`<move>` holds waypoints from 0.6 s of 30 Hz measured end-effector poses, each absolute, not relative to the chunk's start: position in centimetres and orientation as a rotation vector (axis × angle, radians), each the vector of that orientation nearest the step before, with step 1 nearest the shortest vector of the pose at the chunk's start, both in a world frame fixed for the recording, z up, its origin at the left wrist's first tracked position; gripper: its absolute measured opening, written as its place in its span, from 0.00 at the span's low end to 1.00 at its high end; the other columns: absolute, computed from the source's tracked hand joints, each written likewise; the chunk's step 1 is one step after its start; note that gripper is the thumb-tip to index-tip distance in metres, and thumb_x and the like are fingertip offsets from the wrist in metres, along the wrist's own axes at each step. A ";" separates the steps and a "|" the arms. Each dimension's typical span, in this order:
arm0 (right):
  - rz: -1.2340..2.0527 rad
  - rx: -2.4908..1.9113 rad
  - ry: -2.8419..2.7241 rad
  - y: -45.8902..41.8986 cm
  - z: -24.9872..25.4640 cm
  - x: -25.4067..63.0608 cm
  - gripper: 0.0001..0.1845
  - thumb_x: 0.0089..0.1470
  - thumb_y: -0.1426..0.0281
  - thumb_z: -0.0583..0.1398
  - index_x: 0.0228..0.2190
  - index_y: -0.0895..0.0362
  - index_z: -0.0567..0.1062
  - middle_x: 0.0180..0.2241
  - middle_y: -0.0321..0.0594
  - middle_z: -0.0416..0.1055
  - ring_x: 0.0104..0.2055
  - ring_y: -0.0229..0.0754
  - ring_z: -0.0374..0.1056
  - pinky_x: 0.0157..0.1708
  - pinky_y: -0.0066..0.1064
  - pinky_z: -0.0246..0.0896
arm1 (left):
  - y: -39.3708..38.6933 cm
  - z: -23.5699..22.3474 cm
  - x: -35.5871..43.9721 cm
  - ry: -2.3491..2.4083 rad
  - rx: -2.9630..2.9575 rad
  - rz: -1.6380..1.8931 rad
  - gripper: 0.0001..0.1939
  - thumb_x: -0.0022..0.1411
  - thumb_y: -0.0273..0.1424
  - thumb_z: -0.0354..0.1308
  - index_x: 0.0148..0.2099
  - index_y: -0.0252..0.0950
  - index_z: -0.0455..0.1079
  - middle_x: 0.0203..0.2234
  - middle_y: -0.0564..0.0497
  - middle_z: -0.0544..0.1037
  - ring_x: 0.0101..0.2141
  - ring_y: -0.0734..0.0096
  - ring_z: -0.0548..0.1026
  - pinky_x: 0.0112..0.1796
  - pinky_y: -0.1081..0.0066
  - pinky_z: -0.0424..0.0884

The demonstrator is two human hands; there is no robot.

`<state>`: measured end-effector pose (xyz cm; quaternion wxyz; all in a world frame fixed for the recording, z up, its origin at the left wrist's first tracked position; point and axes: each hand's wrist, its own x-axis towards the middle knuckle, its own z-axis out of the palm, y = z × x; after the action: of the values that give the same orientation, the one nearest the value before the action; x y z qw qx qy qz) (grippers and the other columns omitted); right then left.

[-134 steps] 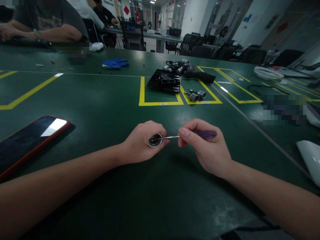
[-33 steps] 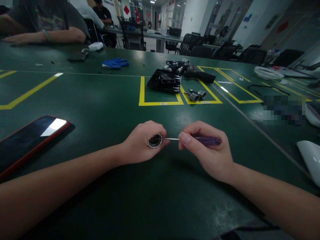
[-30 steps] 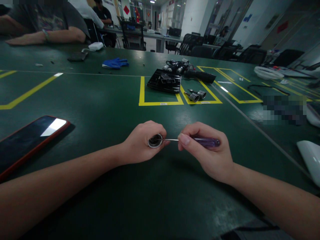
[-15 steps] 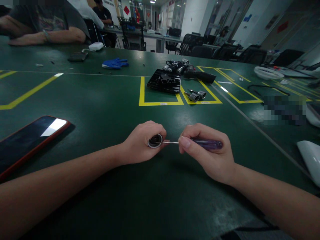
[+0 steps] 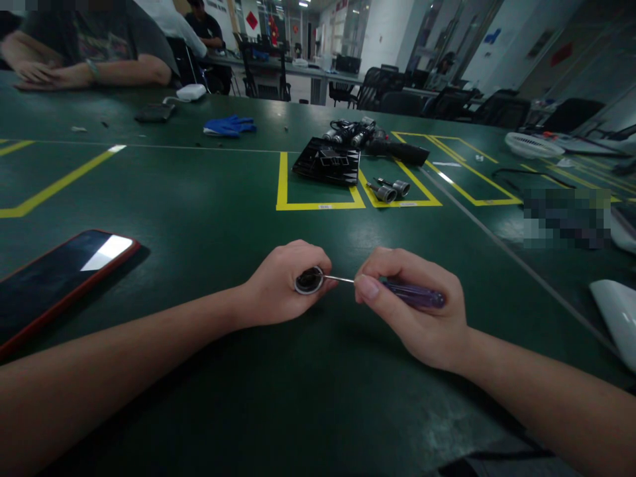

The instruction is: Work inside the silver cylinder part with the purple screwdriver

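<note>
My left hand (image 5: pixel 288 281) is wrapped round a small round metal part (image 5: pixel 309 281) with a pale rim and a dark hollow inside; most of its body is hidden by my fingers. In my right hand (image 5: pixel 417 308) lies a screwdriver (image 5: pixel 415 295) with a clear purple handle, its thumb and forefinger closed near the handle's front. The thin metal shaft points left, and its tip reaches into the open mouth of the metal part. Both hands are held above the green table (image 5: pixel 238 397).
A phone (image 5: pixel 59 281) in a red-edged case lies at left. Yellow-taped areas hold a black bag (image 5: pixel 328 162), two metal cylinders (image 5: pixel 385 192) and a cluster of cabled parts (image 5: pixel 350 130). A blue glove (image 5: pixel 229 126) lies farther back. Across the table sits a person (image 5: pixel 99 46).
The screwdriver has tilted, its handle end now slightly lower and its shaft sloping up to the left. My left hand stays put. The person across has brought their hands together.
</note>
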<state>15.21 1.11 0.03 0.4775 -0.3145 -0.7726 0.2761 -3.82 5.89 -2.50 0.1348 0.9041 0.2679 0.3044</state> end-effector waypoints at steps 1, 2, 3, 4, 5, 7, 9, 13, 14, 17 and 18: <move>0.672 -0.764 -1.892 1.1 0.1 15.2 0.05 0.52 0.73 0.58 0.25 0.59 0.70 0.22 0.35 0.67 0.25 0.33 0.63 0.26 0.27 0.59 | 5.9 -2.5 -3.8 0.769 2.625 0.893 0.06 0.56 0.29 0.53 0.27 0.34 0.63 0.21 0.53 0.71 0.24 0.75 0.69 0.26 0.75 0.64; 0.667 -0.763 -1.894 1.1 0.1 15.2 0.05 0.52 0.73 0.58 0.25 0.59 0.69 0.22 0.35 0.67 0.25 0.33 0.63 0.26 0.27 0.59 | 5.9 -2.5 -3.8 0.767 2.627 0.900 0.06 0.56 0.29 0.53 0.27 0.34 0.63 0.21 0.53 0.71 0.24 0.75 0.69 0.26 0.75 0.64; 0.660 -0.767 -1.895 1.1 0.1 15.2 0.06 0.52 0.73 0.58 0.25 0.59 0.69 0.22 0.35 0.67 0.25 0.33 0.63 0.26 0.27 0.59 | 5.9 -2.5 -3.8 0.768 2.626 0.900 0.06 0.56 0.29 0.53 0.27 0.34 0.63 0.21 0.53 0.71 0.24 0.74 0.69 0.26 0.75 0.64; 0.654 -0.773 -1.898 1.1 0.1 15.2 0.06 0.53 0.73 0.58 0.25 0.59 0.70 0.22 0.35 0.67 0.24 0.33 0.63 0.26 0.28 0.59 | 5.9 -2.6 -3.8 0.774 2.622 0.897 0.06 0.56 0.29 0.53 0.27 0.34 0.63 0.21 0.53 0.71 0.24 0.74 0.69 0.26 0.75 0.64; 0.650 -0.776 -1.904 1.1 0.1 15.2 0.06 0.53 0.73 0.58 0.25 0.59 0.70 0.22 0.35 0.67 0.24 0.33 0.63 0.26 0.28 0.59 | 5.9 -2.6 -3.8 0.782 2.617 0.892 0.07 0.56 0.29 0.53 0.27 0.34 0.63 0.21 0.53 0.71 0.24 0.74 0.69 0.26 0.75 0.64; 0.651 -0.773 -1.915 1.1 0.1 15.2 0.06 0.53 0.72 0.58 0.25 0.58 0.70 0.22 0.35 0.67 0.24 0.33 0.63 0.25 0.28 0.59 | 5.9 -2.6 -3.8 0.794 2.607 0.884 0.07 0.55 0.30 0.53 0.27 0.34 0.63 0.21 0.53 0.71 0.24 0.75 0.69 0.26 0.75 0.64; 0.658 -0.759 -1.917 1.1 0.1 15.1 0.05 0.53 0.72 0.58 0.25 0.58 0.70 0.22 0.35 0.67 0.24 0.34 0.63 0.25 0.28 0.60 | 5.8 -2.5 -3.8 0.804 2.602 0.875 0.07 0.55 0.30 0.53 0.27 0.34 0.62 0.21 0.53 0.71 0.24 0.75 0.69 0.26 0.75 0.63; 0.660 -0.758 -1.915 1.1 0.1 15.1 0.05 0.53 0.72 0.58 0.25 0.58 0.70 0.23 0.35 0.67 0.25 0.34 0.64 0.26 0.28 0.60 | 5.8 -2.5 -3.8 0.807 2.600 0.857 0.06 0.55 0.30 0.53 0.27 0.34 0.63 0.21 0.53 0.71 0.24 0.75 0.69 0.26 0.75 0.63; 0.661 -0.758 -1.917 1.1 0.1 15.1 0.05 0.53 0.72 0.58 0.26 0.58 0.70 0.23 0.35 0.67 0.25 0.34 0.63 0.26 0.28 0.60 | 5.9 -2.4 -3.8 0.800 2.602 0.862 0.06 0.55 0.30 0.54 0.27 0.34 0.63 0.21 0.53 0.71 0.24 0.75 0.69 0.26 0.75 0.63; 0.664 -0.740 -1.928 1.1 0.1 15.1 0.04 0.52 0.74 0.58 0.26 0.58 0.70 0.23 0.36 0.68 0.25 0.34 0.63 0.26 0.28 0.60 | 5.9 -2.5 -3.8 0.775 2.611 0.886 0.06 0.55 0.29 0.54 0.27 0.34 0.63 0.22 0.53 0.71 0.24 0.75 0.69 0.26 0.75 0.63; 0.664 -0.732 -1.932 1.1 0.1 15.1 0.04 0.52 0.74 0.58 0.26 0.58 0.70 0.23 0.36 0.68 0.25 0.34 0.64 0.26 0.28 0.60 | 5.9 -2.5 -3.8 0.772 2.612 0.889 0.06 0.56 0.29 0.54 0.27 0.34 0.63 0.22 0.53 0.71 0.24 0.75 0.69 0.26 0.75 0.63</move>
<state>15.10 1.13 0.06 0.4670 -0.2984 -0.7872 0.2706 -3.84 5.90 -2.53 0.1377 0.9030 0.2668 0.3074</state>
